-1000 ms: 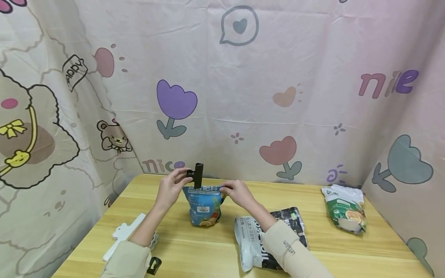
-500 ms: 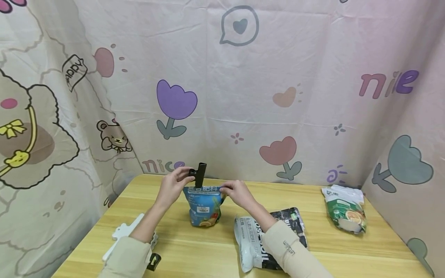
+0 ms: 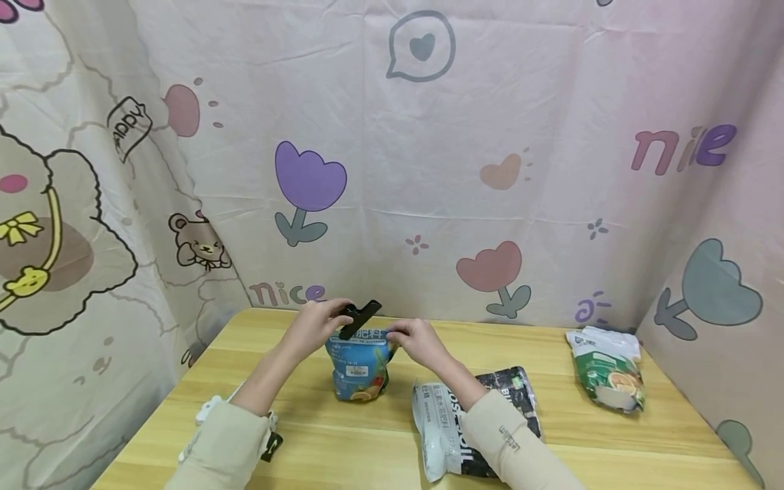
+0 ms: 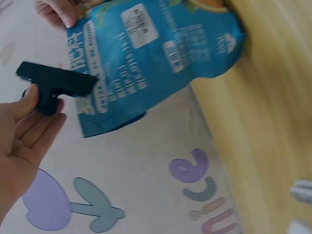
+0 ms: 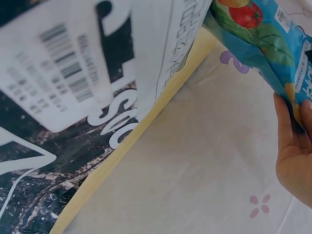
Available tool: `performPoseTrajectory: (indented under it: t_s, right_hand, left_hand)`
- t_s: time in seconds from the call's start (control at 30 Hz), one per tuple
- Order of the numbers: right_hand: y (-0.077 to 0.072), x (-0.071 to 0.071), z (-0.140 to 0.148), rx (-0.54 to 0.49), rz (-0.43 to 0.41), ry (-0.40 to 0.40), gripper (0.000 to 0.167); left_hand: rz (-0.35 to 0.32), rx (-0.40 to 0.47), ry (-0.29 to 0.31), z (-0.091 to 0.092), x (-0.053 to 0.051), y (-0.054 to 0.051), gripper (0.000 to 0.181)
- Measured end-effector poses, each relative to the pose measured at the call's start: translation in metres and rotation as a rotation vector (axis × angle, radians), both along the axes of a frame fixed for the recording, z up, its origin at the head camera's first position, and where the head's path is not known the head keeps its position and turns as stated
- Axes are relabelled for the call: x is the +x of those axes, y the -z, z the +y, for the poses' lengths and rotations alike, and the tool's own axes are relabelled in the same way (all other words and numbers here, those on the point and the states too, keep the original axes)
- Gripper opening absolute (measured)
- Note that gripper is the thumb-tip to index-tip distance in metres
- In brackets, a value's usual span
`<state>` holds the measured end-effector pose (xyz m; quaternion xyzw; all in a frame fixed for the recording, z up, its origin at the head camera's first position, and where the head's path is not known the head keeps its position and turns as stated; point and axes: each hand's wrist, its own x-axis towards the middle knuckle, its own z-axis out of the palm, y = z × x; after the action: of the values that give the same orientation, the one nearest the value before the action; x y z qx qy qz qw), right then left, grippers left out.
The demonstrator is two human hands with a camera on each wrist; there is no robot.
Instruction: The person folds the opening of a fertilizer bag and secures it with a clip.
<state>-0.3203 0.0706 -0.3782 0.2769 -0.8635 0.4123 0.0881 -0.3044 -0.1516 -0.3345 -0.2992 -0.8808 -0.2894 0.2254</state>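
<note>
One blue bag [image 3: 358, 373] appears to stand upright on the wooden table [image 3: 343, 456], near the middle, its label facing you. A black clip [image 3: 361, 320] slants over its top edge, left of centre, with the lower end crossing the printed face; you cannot tell from here whether it bites the film. Your left hand [image 3: 314, 327] pinches the clip by its handle between thumb and fingers. Your right hand [image 3: 419, 340] pinches the bag's upper right corner, thumb against fingers.

The clipping looks part done: the top edge seems drawn flat between the corners and the clip is at it, but aslant. Squaring it along the edge and letting it grip seem to be left.

Under your right forearm lies a black-and-white bag [image 3: 437, 408]; well apart at the far right lies a green-and-white bag [image 3: 609, 374]. Neither shows a clip on its visible parts. Beside your left sleeve [image 3: 223, 435] are a small black object [image 3: 272, 446], perhaps another clip, and a partly hidden white object [image 3: 208, 408]. A cartoon-printed curtain [image 3: 392, 170] hangs behind.
</note>
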Motion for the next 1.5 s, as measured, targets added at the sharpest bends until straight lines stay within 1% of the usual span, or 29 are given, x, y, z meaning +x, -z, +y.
performPoseTrajectory:
  t_s: [0.13, 0.23, 0.4, 0.53, 0.67, 0.77, 0.93, 1.03, 1.17, 1.23, 1.37, 1.43, 1.5]
  right_hand:
    - [0.001, 0.002, 0.001, 0.002, -0.003, 0.001, 0.012]
    - [0.001, 0.003, 0.002, 0.005, 0.0, -0.001, 0.014]
    - [0.002, 0.004, 0.003, 0.006, 0.01, -0.008, 0.015]
    - [0.002, 0.005, 0.003, 0.011, 0.007, -0.004, 0.016]
    - [0.002, 0.005, 0.002, 0.006, -0.008, 0.005, 0.016]
    - [0.002, 0.006, 0.002, 0.001, -0.016, 0.01, 0.015]
    - [0.001, 0.007, 0.001, -0.002, -0.024, 0.018, 0.017]
    - [0.0, 0.007, 0.001, -0.002, -0.012, 0.007, 0.017]
    - [-0.001, 0.006, 0.001, 0.013, -0.018, 0.0, 0.018]
    - [-0.001, 0.005, 0.001, 0.027, -0.036, 0.002, 0.02]
    - [-0.002, 0.005, 0.0, 0.047, -0.059, 0.003, 0.022]
    - [-0.002, 0.005, -0.001, 0.055, -0.063, 0.009, 0.022]
    - [-0.002, 0.005, -0.001, 0.061, -0.064, 0.014, 0.022]
  left_hand:
    - [0.006, -0.153, 0.028, 0.005, -0.002, -0.01, 0.019]
    - [-0.001, -0.237, 0.036, 0.008, -0.003, -0.016, 0.016]
    - [-0.004, -0.35, 0.024, 0.013, -0.003, -0.022, 0.013]
    - [-0.038, -0.416, 0.007, 0.018, -0.002, -0.027, 0.011]
    - [-0.093, -0.457, -0.012, 0.023, -0.002, -0.03, 0.008]
    - [-0.11, -0.465, -0.015, 0.026, -0.002, -0.031, 0.006]
    - [-0.114, -0.461, -0.006, 0.026, -0.005, -0.031, 0.005]
    - [-0.118, -0.459, -0.003, 0.026, -0.006, -0.032, 0.005]
    - [-0.125, -0.472, -0.005, 0.029, -0.008, -0.034, 0.006]
    - [-0.129, -0.496, -0.003, 0.03, -0.007, -0.034, 0.005]
    - [-0.11, -0.569, 0.012, 0.036, -0.005, -0.032, 0.005]
    - [-0.093, -0.598, 0.004, 0.039, -0.004, -0.03, 0.008]
    - [-0.091, -0.625, -0.022, 0.043, -0.003, -0.029, 0.008]
